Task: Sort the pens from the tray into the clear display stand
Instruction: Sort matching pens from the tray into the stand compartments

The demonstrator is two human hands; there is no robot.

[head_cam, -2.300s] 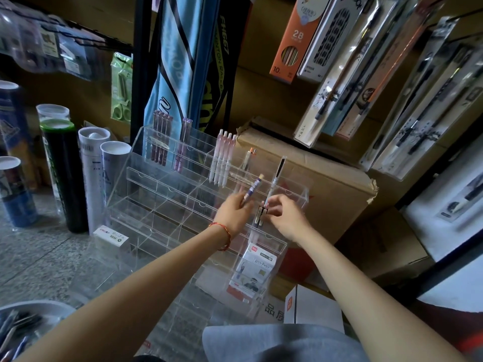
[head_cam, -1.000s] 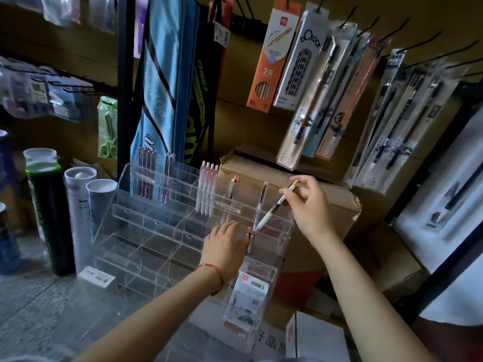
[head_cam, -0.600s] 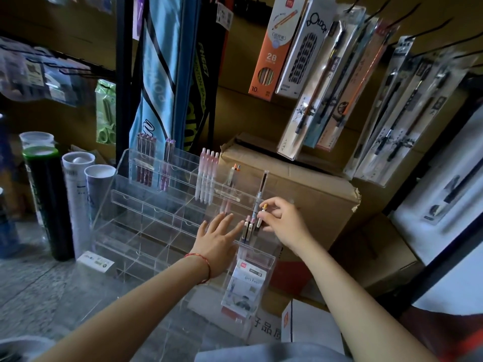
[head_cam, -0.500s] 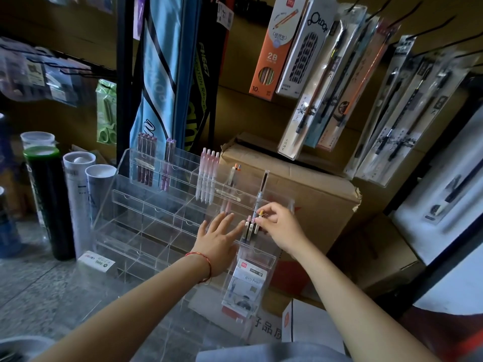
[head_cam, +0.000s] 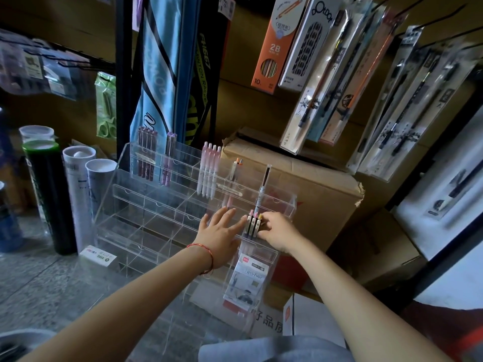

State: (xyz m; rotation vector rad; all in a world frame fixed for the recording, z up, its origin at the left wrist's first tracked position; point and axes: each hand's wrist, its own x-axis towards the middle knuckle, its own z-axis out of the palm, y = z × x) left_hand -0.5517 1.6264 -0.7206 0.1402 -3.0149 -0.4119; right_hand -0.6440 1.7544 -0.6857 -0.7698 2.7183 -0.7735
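The clear tiered display stand (head_cam: 156, 205) stands on the floor in front of me. Its top row holds dark maroon pens (head_cam: 146, 155), purple pens (head_cam: 168, 158), pink-white pens (head_cam: 209, 171), an orange-topped pen (head_cam: 233, 181) and a black-topped pen (head_cam: 264, 184). Three short pens (head_cam: 252, 224) stand in a compartment on the right of the second row. My right hand (head_cam: 278, 232) has its fingers curled at the rightmost, yellow-topped one and pinches its top. My left hand (head_cam: 219, 231) rests flat on the stand just left of them. The grey tray's rim (head_cam: 18, 340) shows at bottom left.
A cardboard box (head_cam: 300, 184) sits right behind the stand. Tall tubes (head_cam: 49, 192) stand on the left. Packaged brushes and pencils (head_cam: 326, 82) hang above. A printed pack (head_cam: 248, 280) sits in a lower right compartment, and a white box (head_cam: 313, 317) lies near my knee.
My right hand carried a pen down from above the stand and set it in the second-row compartment beside two others. My left hand stayed flat on the stand.
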